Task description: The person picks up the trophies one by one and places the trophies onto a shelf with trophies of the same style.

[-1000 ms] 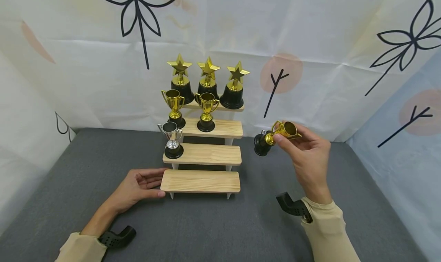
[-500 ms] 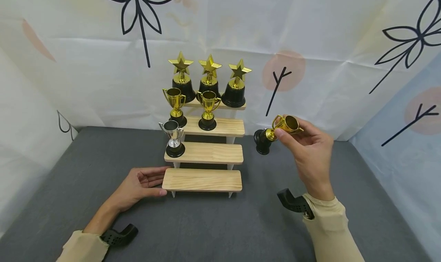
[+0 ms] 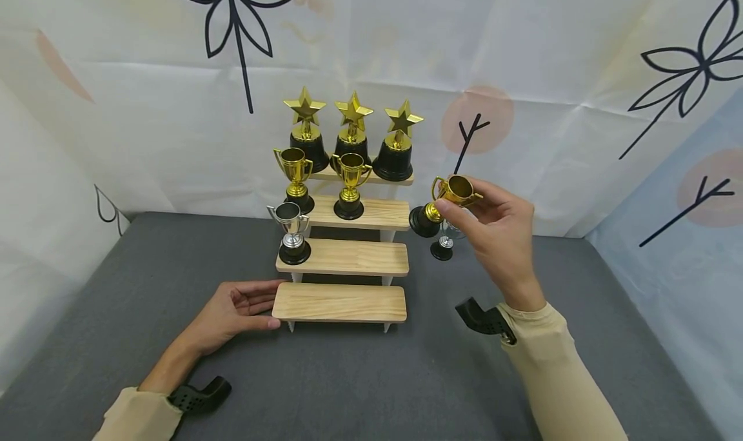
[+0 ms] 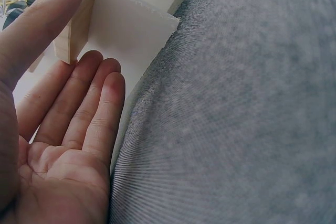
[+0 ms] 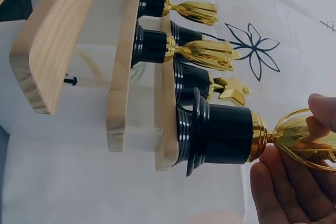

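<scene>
My right hand [image 3: 499, 241] pinches a gold trophy cup [image 3: 452, 190] by its bowl, in the air just right of the wooden tiered stand [image 3: 339, 303]. The cup tilts, its black base pointing at the stand; the right wrist view shows this base [image 5: 228, 135] close to the tier ends. My left hand [image 3: 232, 317] rests at the left end of the lowest tier, fingers nearly straight; in the left wrist view its fingertips [image 4: 113, 85] lie by the white support [image 4: 131, 24]. Two gold cups [image 3: 349, 186] stand on the third tier, and a silver cup [image 3: 292, 235] below them.
Three star trophies [image 3: 399, 141] line the top tier. Another silver cup [image 3: 444, 247] stands on the grey table [image 3: 371, 383] behind the held cup, partly hidden by my right hand. A white printed cloth [image 3: 395, 48] hangs close behind the stand.
My right hand has carried the gold trophy cup left and up, towards the stand. More of the silver cup behind it now shows. The left hand has kept its place.
</scene>
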The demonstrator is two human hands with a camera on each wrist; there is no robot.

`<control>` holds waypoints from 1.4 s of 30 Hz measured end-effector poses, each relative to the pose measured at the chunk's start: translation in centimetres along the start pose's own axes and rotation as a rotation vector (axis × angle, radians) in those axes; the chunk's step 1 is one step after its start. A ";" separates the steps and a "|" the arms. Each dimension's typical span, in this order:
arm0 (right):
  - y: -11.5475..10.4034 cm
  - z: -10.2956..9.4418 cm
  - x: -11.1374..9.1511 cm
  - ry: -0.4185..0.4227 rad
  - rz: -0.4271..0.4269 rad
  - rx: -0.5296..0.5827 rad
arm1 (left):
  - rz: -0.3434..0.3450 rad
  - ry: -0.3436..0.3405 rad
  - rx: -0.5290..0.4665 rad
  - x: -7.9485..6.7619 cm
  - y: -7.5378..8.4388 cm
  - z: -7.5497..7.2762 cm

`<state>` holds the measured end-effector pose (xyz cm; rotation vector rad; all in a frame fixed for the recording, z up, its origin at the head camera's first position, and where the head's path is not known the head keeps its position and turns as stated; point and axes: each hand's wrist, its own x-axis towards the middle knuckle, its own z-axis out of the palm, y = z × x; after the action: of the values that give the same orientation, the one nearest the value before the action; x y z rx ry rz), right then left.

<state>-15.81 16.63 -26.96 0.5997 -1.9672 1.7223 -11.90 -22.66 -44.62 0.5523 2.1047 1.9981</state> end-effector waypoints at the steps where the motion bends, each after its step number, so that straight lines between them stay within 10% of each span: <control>1: 0.1 0.1 0.2 -0.006 0.000 -0.008 | 0.002 0.000 0.000 0.0 0.0 0.0; 42: 3.8 3.5 3.3 -0.126 0.072 -0.073 | 0.011 -0.005 -0.014 0.0 -0.1 0.0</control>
<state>-20.90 13.49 -28.45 0.6329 -2.1533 1.6840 -11.89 -22.69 -44.67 0.5673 2.0872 2.0140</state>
